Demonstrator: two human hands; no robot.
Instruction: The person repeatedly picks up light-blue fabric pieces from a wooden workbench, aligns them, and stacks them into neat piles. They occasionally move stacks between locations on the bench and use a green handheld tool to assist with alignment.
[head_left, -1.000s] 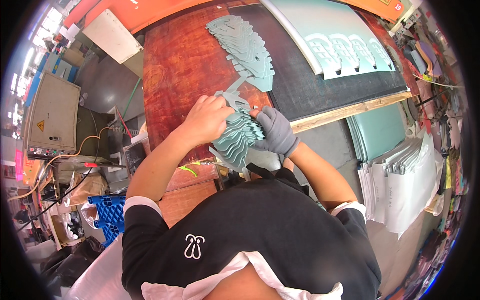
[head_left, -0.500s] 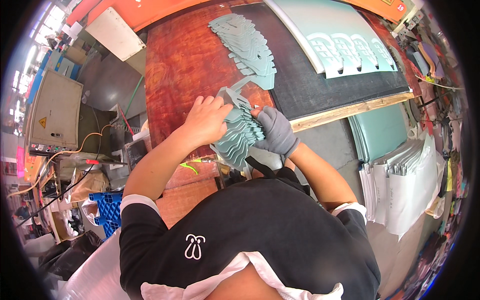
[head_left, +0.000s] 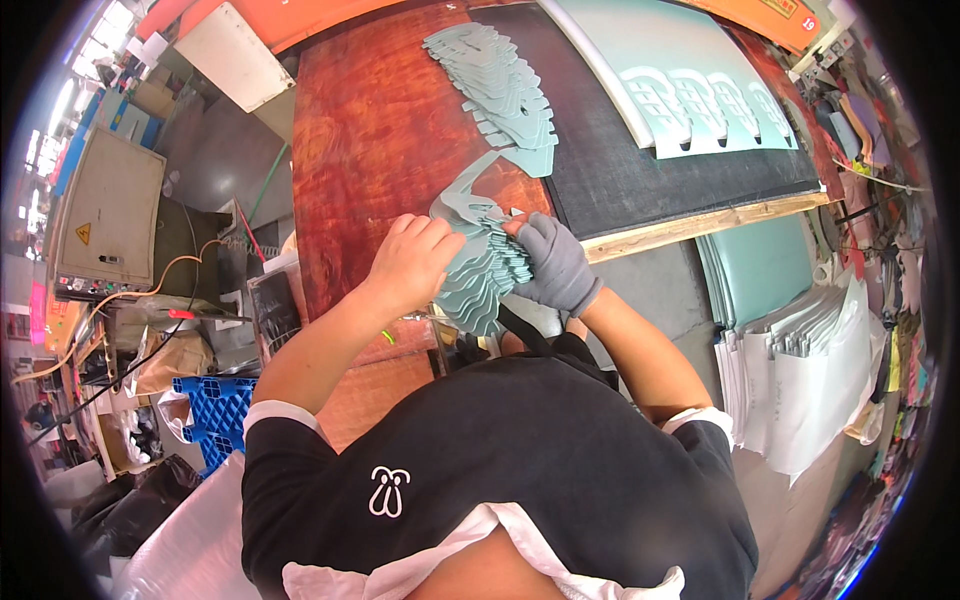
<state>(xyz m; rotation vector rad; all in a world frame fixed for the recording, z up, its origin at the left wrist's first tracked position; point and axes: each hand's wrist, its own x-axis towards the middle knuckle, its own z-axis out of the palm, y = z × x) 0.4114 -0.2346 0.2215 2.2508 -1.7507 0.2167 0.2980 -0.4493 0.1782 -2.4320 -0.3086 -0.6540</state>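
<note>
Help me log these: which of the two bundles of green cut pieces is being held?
The nearer bundle, held between the bare left hand and gray-gloved right hand; the farther bundle lies on the tabletop with no hand on it.

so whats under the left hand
The left hand covers part of a bunch of pale green pieces, with reddish tabletop visible beyond; whatever lies beneath the palm is hidden.

A white emblem (head_left: 388,491) marks the black shirt (head_left: 560,450); the right hand (head_left: 548,258) wears a grey, seemingly fingerless glove (head_left: 566,278).
</note>
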